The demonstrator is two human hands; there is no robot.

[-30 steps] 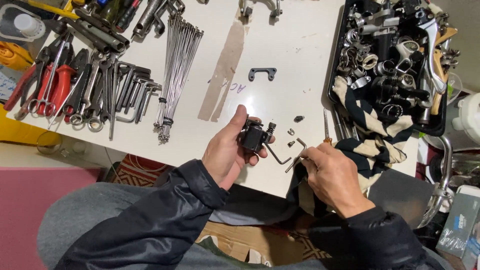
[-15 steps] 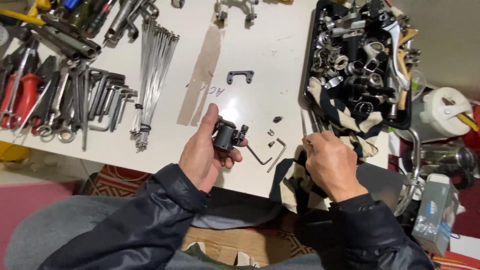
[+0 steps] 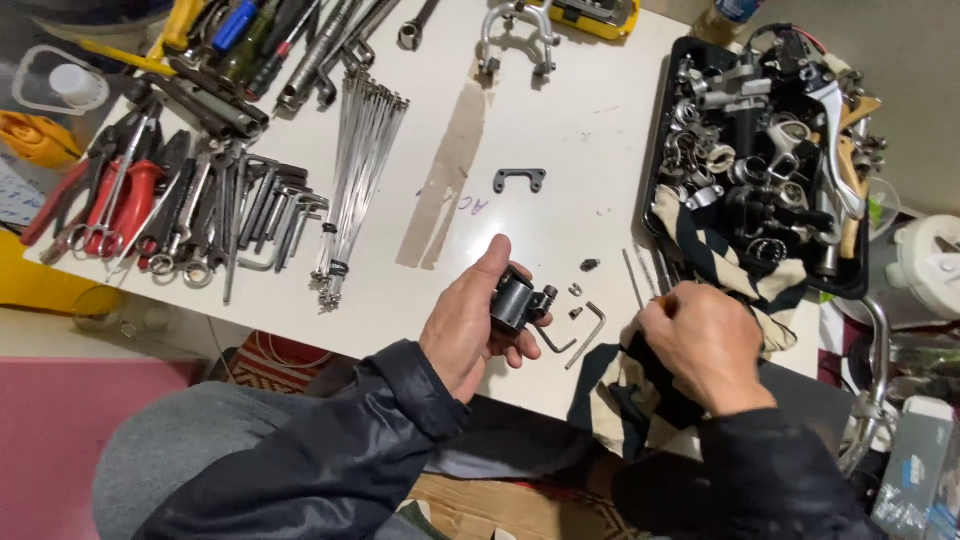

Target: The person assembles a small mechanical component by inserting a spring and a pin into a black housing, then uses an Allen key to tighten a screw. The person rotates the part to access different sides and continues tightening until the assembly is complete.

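Your left hand (image 3: 468,330) grips the small black metal clamp block (image 3: 517,301); your right hand (image 3: 700,345) closes on something hidden. Loose screws (image 3: 577,290) at two o'clock could scatter.

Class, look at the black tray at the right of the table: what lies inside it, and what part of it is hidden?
Inside the black tray lie heaped metal parts, including a silver lever. A striped cloth drapes over its near edge, hiding whatever sits beneath. The tray's floor cannot be seen.

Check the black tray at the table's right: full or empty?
Full: the black tray is heaped with metal parts up to its rim.
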